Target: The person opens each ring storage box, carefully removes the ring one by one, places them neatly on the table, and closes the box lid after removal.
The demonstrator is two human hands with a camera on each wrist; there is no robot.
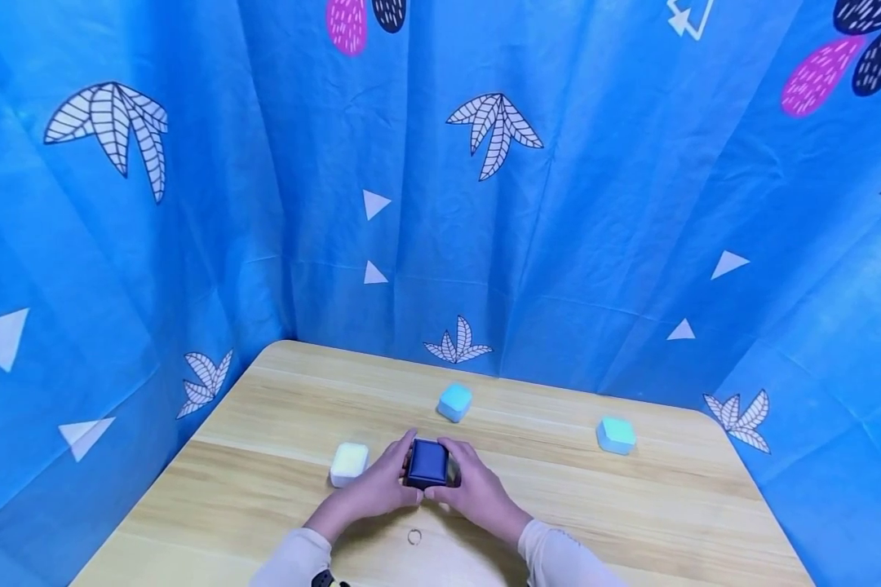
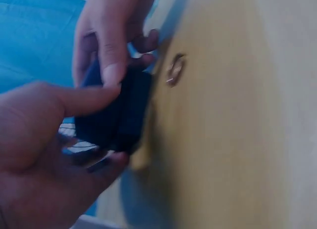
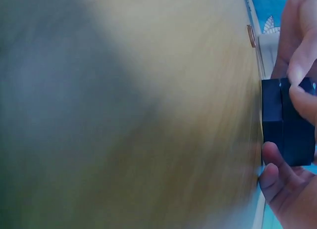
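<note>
A small dark blue ring box [image 1: 429, 462] is held between both hands near the table's front middle. My left hand [image 1: 382, 487] grips its left side, and my right hand [image 1: 480, 492] grips the right, with the two thumbs meeting at the near face. The box looks closed; a seam runs between lid and base on the box [image 3: 290, 125] in the right wrist view. Just in front of it, a thin ring [image 1: 409, 538] lies on the table. That ring [image 2: 171, 81] looks coppery in the left wrist view, which is blurred.
A white rounded box [image 1: 349, 464] stands just left of my left hand. Farther back are a light blue box [image 1: 455, 402] and, to the right, a mint-green box [image 1: 617, 435]. A blue patterned curtain [image 1: 595, 204] hangs behind the wooden table [image 1: 675, 497].
</note>
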